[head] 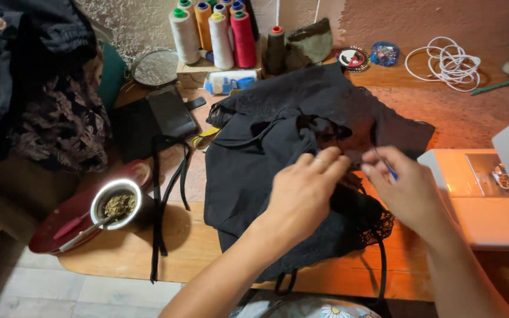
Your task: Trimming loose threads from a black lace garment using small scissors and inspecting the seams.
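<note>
Black garment point(266, 171) — hands point(301, 188) — cluttered wooden table point(125, 253)

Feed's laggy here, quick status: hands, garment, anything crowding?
Left hand pinching black lace garment. Right hand holds thin blue-handled tool in its fingers. Sewing machine close beside the right hand; loose black strap lies left.

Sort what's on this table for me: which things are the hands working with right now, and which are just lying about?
In hand:
black lace garment, pinched by the left hand
small blue-handled tool, held in the right hand

Lying about:
thread cones
white cord coil
metal cup with herbs
black wallet
sewing machine
</note>
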